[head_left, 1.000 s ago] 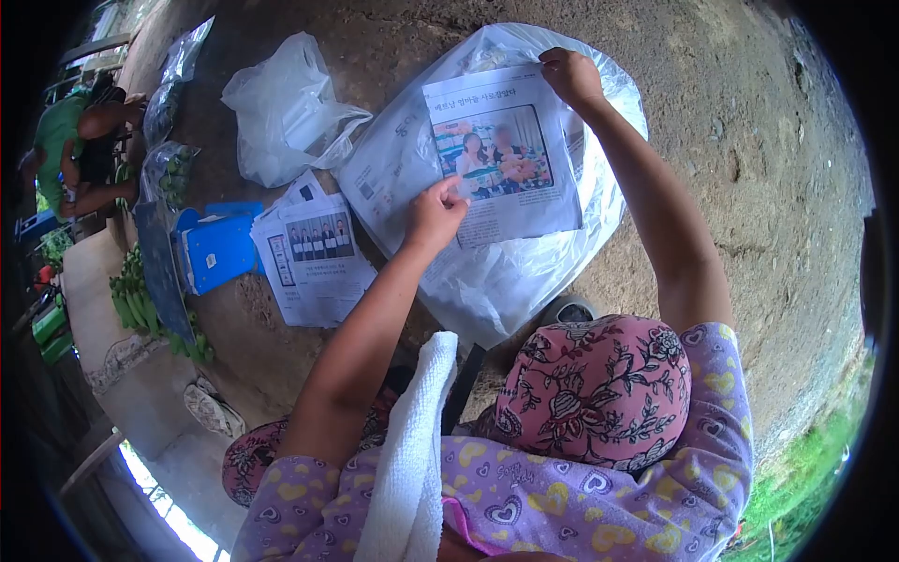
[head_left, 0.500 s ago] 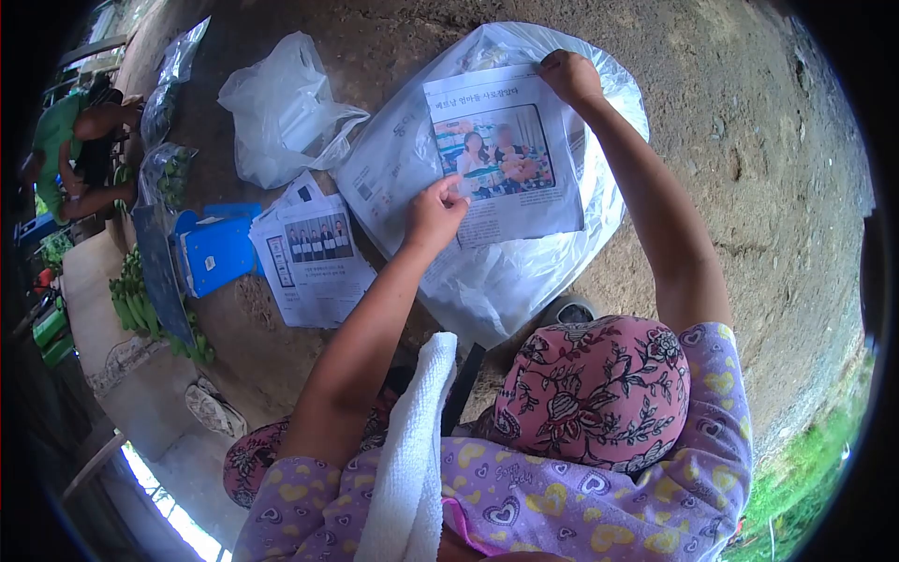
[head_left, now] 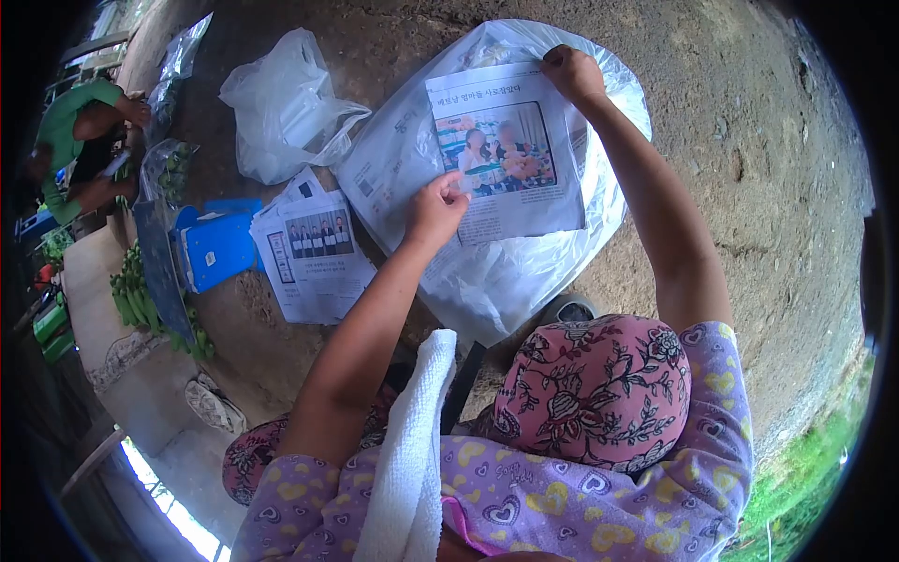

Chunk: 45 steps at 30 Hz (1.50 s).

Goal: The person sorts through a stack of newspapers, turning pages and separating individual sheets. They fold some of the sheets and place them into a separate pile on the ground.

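Observation:
A newspaper sheet (head_left: 520, 211) with a large colour photo lies over a big clear plastic bag (head_left: 613, 112). My right hand (head_left: 573, 75) pinches the sheet's upper right corner. At its lower left edge, my left hand (head_left: 436, 214) has thumb and fingertips closed on the paper. More printed paper (head_left: 398, 150) shows through the bag's left side. To the left, a stack of newspaper sheets (head_left: 323, 276) rests on the ground, below a crumpled white plastic bag (head_left: 286, 122).
A blue plastic object (head_left: 217, 251) stands left of the stack, beside a dark board (head_left: 159, 253) and green bananas (head_left: 136, 298). At the far left, a person in green (head_left: 70, 131) bends forward. A sandal (head_left: 213, 407) lies lower left.
My hands and the sheet have hardly moved. The person in green at the far left has shifted their arms, and a light object now shows near their hand.

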Available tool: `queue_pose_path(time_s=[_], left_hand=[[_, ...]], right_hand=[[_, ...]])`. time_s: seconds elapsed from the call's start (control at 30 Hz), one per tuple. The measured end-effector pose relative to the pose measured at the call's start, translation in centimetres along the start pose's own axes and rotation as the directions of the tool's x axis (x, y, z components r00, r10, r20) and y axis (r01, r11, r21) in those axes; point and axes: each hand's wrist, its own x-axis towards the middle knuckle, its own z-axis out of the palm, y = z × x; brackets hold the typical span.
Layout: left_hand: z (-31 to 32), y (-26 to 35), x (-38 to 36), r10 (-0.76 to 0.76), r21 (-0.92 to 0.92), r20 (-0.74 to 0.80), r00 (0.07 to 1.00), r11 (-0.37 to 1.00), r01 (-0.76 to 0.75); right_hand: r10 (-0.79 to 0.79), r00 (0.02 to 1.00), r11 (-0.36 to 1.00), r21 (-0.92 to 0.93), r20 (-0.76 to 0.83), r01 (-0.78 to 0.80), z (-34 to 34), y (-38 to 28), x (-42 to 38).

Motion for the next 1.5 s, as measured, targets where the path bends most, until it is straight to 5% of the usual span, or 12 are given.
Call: queue_pose_path(time_s=[0.33, 0.47, 0.5, 0.53, 0.73, 0.83, 0.97, 1.07, 1.17, 1.27, 1.33, 1.5], left_hand=[[-0.1, -0.4, 0.5, -0.033, -0.073, 0.032, 0.999, 0.997, 0.035], [-1.1, -3.1, 2.7, 0.096, 0.027, -0.165, 0.982, 0.995, -0.093], [-2.0, -2.8, 3.2, 0.125, 0.131, -0.251, 0.96, 0.987, -0.094], [-2.9, -2.3, 3.8, 0.144, 0.097, -0.295, 0.945, 0.988, -0.121], [-8.7, 1.5, 5.2, 0.41, -0.276, -0.137, 0.902, 0.858, -0.433], [-9.4, 4.4, 4.9, 0.331, -0.59, 0.082, 0.94, 0.776, -0.222], [-9.8, 7.1, 2.3, 0.334, -0.441, -0.056, 0.941, 0.837, -0.323], [-9.4, 9.2, 0.9, 0.14, -0.377, -0.253, 0.957, 0.897, -0.231], [-8.3, 9.1, 0.2, 0.15, -0.437, -0.294, 0.944, 0.857, -0.272], [-6.8, 9.2, -1.0, 0.317, -0.288, -0.228, 0.921, 0.881, -0.375], [-6.7, 10.9, -2.6, 0.213, -0.557, -0.101, 0.972, 0.797, -0.233], [-6.3, 13.1, -4.4, 0.207, -0.813, 0.043, 0.977, 0.576, -0.087]], right_hand=[[-0.103, 0.988, 0.994, -0.058, -0.117, 0.097, -0.7, -1.2, 0.1], [-0.384, 0.921, 0.874, 0.295, -0.071, 0.387, -3.3, -3.3, -1.2], [-0.418, 0.908, 0.717, 0.604, -0.028, 0.348, -4.3, -4.5, -2.0], [-0.459, 0.889, 0.479, 0.844, 0.006, 0.242, -5.4, -6.0, -2.8], [-0.481, 0.876, 0.382, 0.906, 0.028, 0.181, -12.1, -12.1, -7.6], [-0.474, 0.877, 0.225, 0.952, -0.079, 0.207, -12.7, -12.5, -7.7], [-0.091, 0.966, 0.483, 0.838, -0.24, 0.254, -12.2, -11.9, -6.7], [-0.267, 0.818, 0.591, 0.583, -0.51, 0.557, -10.1, -8.2, -6.3], [-0.337, 0.941, 0.609, 0.767, 0.019, 0.203, -8.2, -11.2, -11.5], [-0.318, 0.923, 0.56, 0.828, 0.217, -0.002, -7.2, -14.9, -15.1], [-0.324, 0.925, 0.372, 0.926, 0.2, -0.069, -6.5, -15.0, -15.5], [-0.308, 0.938, 0.402, 0.915, 0.158, -0.022, -7.5, -14.1, -15.2]])
